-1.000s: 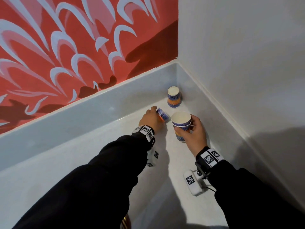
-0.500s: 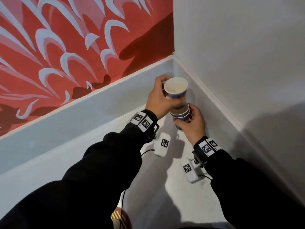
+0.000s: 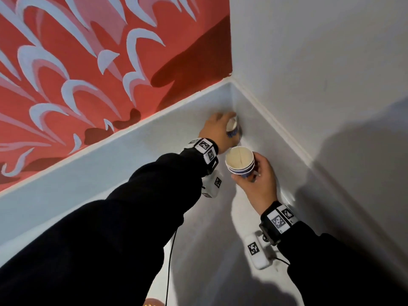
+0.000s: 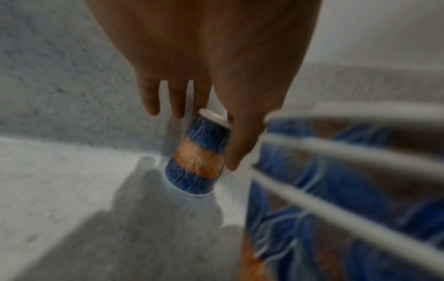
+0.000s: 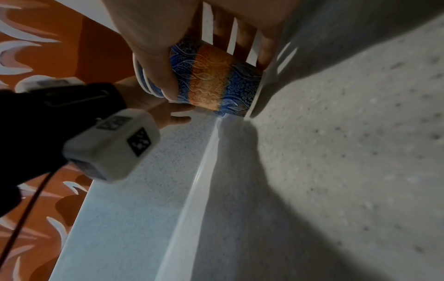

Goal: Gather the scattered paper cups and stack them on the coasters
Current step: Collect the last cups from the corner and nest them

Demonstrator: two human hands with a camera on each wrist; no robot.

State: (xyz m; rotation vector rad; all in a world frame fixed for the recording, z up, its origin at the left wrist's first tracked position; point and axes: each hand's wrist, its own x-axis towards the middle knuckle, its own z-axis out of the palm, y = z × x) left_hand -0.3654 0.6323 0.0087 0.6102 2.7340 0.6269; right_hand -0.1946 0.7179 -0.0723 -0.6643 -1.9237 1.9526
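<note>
An upside-down blue and orange paper cup [image 3: 232, 134] [image 4: 199, 157] stands tilted in the far corner of the white counter [image 3: 198, 228]. My left hand [image 3: 217, 129] [image 4: 209, 136] is on it, with the thumb [image 4: 240, 148] along one side and the fingers behind; both views of it are blurred. My right hand [image 3: 254, 173] [image 5: 213, 72] grips a stack of three nested cups [image 3: 239, 161] [image 5: 211, 79] [image 4: 336, 190], mouths up, just right of my left wrist. No coaster is clearly in view.
The red patterned wall [image 3: 88, 74] and the counter's raised back edge [image 3: 110, 155] close the far side, and a white wall [image 3: 320, 85] closes the right. A round orange thing [image 3: 152, 302] shows partly at the bottom edge.
My left hand picked up a lying cup, dropped it into the stack in my right hand, then reached on to the upside-down cup in the corner. The stack has one more rim.
</note>
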